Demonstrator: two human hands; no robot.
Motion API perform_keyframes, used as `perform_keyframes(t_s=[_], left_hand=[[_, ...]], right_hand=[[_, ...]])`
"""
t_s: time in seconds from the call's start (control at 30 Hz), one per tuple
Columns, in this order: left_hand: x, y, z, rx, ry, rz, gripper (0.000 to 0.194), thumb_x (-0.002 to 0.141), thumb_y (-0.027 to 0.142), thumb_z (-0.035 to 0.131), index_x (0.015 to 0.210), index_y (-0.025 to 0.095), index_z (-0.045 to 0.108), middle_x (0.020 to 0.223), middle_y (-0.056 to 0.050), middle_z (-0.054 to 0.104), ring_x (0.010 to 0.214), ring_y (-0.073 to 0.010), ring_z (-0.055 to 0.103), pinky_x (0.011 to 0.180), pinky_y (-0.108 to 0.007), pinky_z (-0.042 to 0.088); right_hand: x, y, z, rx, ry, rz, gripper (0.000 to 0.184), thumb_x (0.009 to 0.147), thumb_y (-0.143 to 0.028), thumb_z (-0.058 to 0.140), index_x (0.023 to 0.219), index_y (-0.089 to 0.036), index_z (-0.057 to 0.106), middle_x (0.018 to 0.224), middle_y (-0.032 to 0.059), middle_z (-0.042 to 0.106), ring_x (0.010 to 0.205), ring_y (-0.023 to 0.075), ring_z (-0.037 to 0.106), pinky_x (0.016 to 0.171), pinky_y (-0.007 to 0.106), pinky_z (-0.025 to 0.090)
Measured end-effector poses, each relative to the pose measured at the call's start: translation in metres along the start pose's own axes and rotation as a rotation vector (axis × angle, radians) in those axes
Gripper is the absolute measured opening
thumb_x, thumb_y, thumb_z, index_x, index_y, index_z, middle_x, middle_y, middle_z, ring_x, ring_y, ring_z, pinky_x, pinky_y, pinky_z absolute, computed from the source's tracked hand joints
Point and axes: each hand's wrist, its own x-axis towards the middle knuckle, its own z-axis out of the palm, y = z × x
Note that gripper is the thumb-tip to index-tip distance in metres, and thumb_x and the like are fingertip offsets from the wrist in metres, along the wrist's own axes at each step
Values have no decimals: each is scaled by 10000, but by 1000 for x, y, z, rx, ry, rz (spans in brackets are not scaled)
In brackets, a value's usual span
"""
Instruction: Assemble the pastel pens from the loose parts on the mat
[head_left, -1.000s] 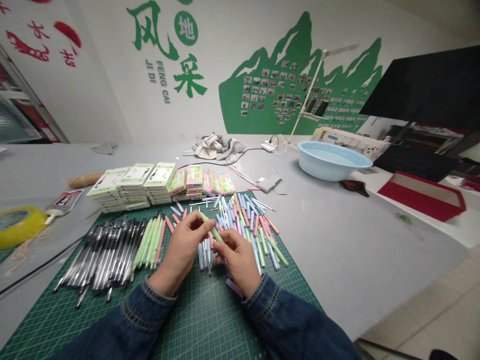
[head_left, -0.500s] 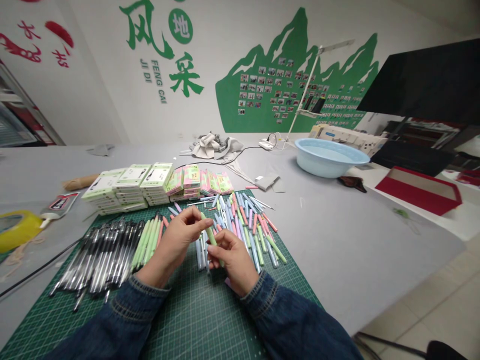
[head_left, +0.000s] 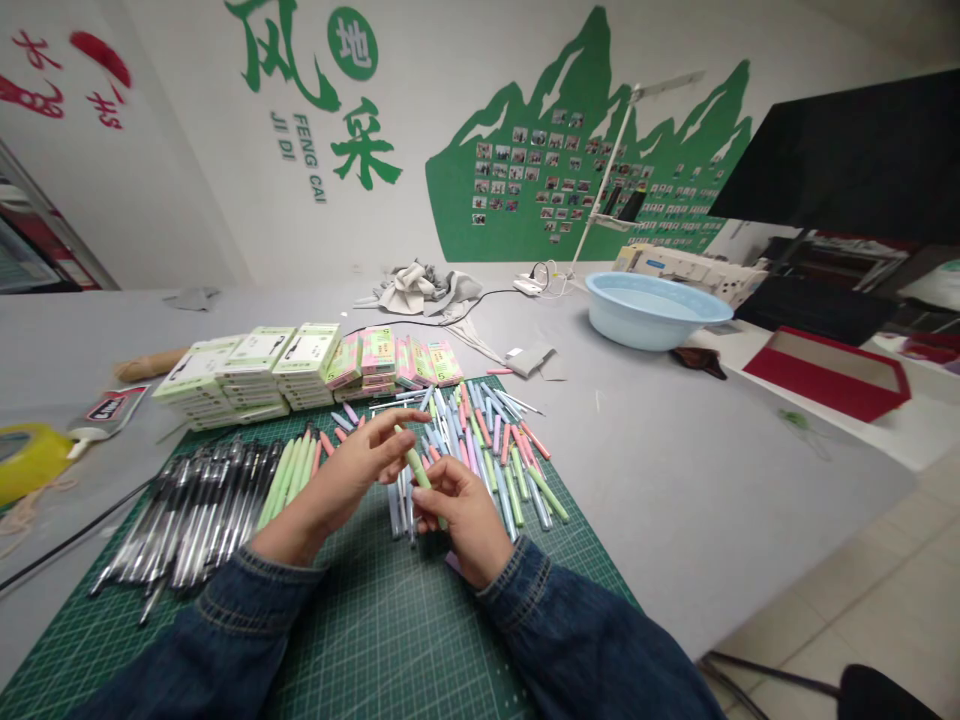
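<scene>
My right hand (head_left: pixel 469 515) pinches a light green pen (head_left: pixel 417 466), which slants up and to the left above the cutting mat. My left hand (head_left: pixel 365 462) is beside the pen's upper end, its index finger stretched out above it and its thumb apart. Whether the left fingertips still brush the pen I cannot tell. Behind and right of my hands lies a loose pile of pastel pen parts (head_left: pixel 517 470) in blue, green, pink and purple. Left of my left wrist, several green pens (head_left: pixel 289 475) lie side by side, next to a row of clear pens with black grips (head_left: pixel 206 510).
The green cutting mat (head_left: pixel 390 640) covers the table's near part. Stacked white-green boxes (head_left: pixel 247 360) and pink-green boxes (head_left: pixel 379 355) line its far edge. Yellow tape (head_left: pixel 34 465) and a glue tube (head_left: pixel 109 412) sit at left. A blue basin (head_left: pixel 652 315) stands at back right.
My left fingers have loosened from the pen's upper end and straightened. The right hand keeps its hold on the pen. The view has shifted slightly.
</scene>
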Motion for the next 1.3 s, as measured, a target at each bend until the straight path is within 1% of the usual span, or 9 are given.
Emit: perform_keyframes(t_s=[0.1, 0.23, 0.33, 0.5, 0.57, 0.7, 0.8, 1.0, 1.3], left_hand=[[-3, 3, -6, 23, -82, -26, 251, 767, 398, 664, 850, 164, 628, 606, 46, 458, 509, -77, 359, 477, -211, 259], [0, 1, 0, 130, 119, 61, 313, 692, 358, 737, 612, 170, 501, 537, 70, 407, 473, -65, 306, 449, -206, 219], [3, 2, 8, 174, 223, 118, 387, 640, 332, 779, 576, 176, 431, 525, 81, 368, 484, -67, 310, 453, -199, 232], [-2, 8, 0, 63, -20, 0, 254, 772, 396, 657, 901, 181, 616, 591, 56, 420, 509, -86, 363, 461, -204, 258], [-4, 7, -5, 28, -66, -23, 265, 787, 410, 640, 882, 162, 635, 585, 47, 427, 499, -82, 359, 456, -204, 251], [0, 3, 0, 52, 120, 54, 303, 705, 367, 735, 621, 169, 521, 507, 74, 384, 438, -59, 293, 420, -199, 200], [6, 2, 8, 44, 226, 153, 363, 657, 322, 780, 578, 170, 459, 515, 78, 384, 461, -55, 303, 429, -188, 224], [6, 15, 9, 36, 269, 211, 221, 704, 305, 745, 667, 170, 574, 538, 64, 420, 485, -62, 346, 431, -183, 264], [2, 28, 4, -8, 299, 247, 194, 697, 317, 744, 682, 180, 607, 561, 47, 492, 453, -68, 399, 384, -192, 281]], right_hand=[[0, 0, 0, 6, 3, 0, 269, 640, -248, 762, 708, -175, 512, 569, -53, 588, 452, 69, 495, 450, 181, 430], [0, -2, 2, 9, -13, -7, 284, 632, -251, 768, 696, -178, 502, 571, -50, 592, 458, 74, 503, 447, 180, 429], [-1, -4, 3, 10, -10, -12, 287, 629, -256, 771, 694, -178, 502, 566, -59, 585, 445, 67, 488, 451, 182, 432], [-1, -4, 2, 11, 10, 0, 289, 632, -261, 772, 702, -178, 504, 569, -56, 591, 437, 63, 480, 450, 181, 419], [-1, -2, 1, 15, 10, 2, 289, 636, -264, 772, 699, -179, 503, 564, -57, 589, 435, 65, 480, 453, 187, 420], [-1, 0, 2, 8, -12, -4, 302, 630, -268, 777, 686, -185, 492, 568, -60, 593, 446, 73, 490, 457, 193, 423], [-1, 0, 3, 0, -13, -16, 296, 636, -264, 771, 680, -186, 489, 561, -63, 591, 438, 71, 479, 462, 196, 419], [0, 0, 1, -9, 4, -51, 248, 642, -223, 755, 687, -176, 515, 545, -59, 584, 469, 81, 511, 480, 189, 377], [0, 0, 1, -18, -11, -70, 190, 668, -233, 746, 782, -173, 606, 578, -48, 588, 504, 90, 530, 502, 197, 368]])
